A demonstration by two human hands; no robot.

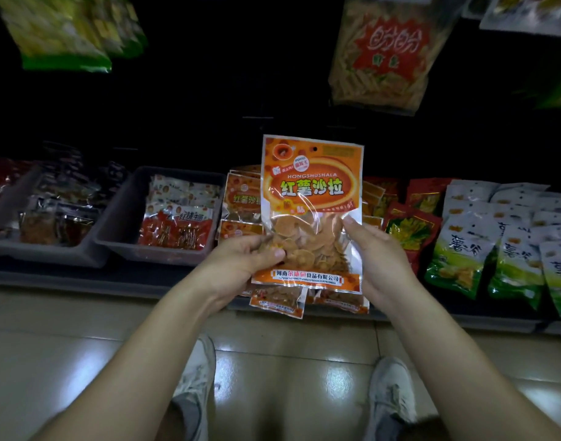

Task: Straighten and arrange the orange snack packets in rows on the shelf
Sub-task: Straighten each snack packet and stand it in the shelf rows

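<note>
above the shelf (82,278), left hand (244,265) grips and right hand (378,262) pinches one orange packet (311,192) by its sides, upright, probably to square it with the stack (241,198) on that shelf.

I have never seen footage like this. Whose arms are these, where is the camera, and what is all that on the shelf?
There is no machine here. These are a person's two bare arms, filmed by a single wide-angle camera worn on the head, which looks forward and down. That is why their shoes show on the tiled floor.

The left hand and right hand hold one orange snack packet upright by its lower sides, in front of a low shelf. More orange packets lie behind it. To the left stand grey trays of small sachets. To the right lie red packets and green-and-white packets.
</note>
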